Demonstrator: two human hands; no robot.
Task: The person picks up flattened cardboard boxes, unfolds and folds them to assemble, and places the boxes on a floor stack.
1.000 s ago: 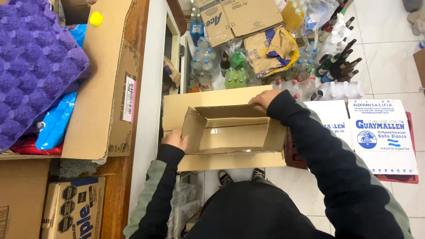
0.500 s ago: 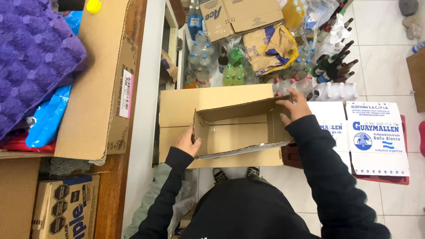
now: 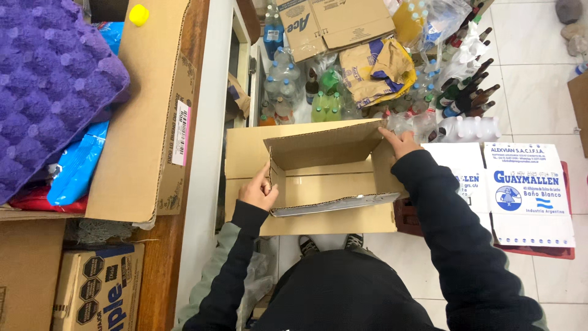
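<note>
Squarely below the head camera, an open cardboard box (image 3: 318,184) is held at waist height over the tiled floor (image 3: 527,67), its mouth facing up and its flaps spread. The left hand (image 3: 258,192) sits at the box's nine o'clock side, fingers curled over the upright edge of a short side flap and pinching it. The right hand (image 3: 399,142) is at about two o'clock on the box, fingers closed on the far right corner of the raised long flap. Inside, a pale inner flap lies loose toward six o'clock.

From the box, bottles (image 3: 306,98) crowd the floor at twelve o'clock, white printed cartons (image 3: 527,190) lie at three o'clock, and a wooden counter (image 3: 177,257) with a large flattened carton (image 3: 147,116) and a purple egg tray (image 3: 49,86) runs along nine o'clock.

As I judge it, the risk lies in the grip: both hands hold only thin flap edges, so the box body hangs unsupported. A flap could fold or tear at its crease and let the box tip toward the bottles; the loose inner flap could also spring up and jam against the others.
</note>
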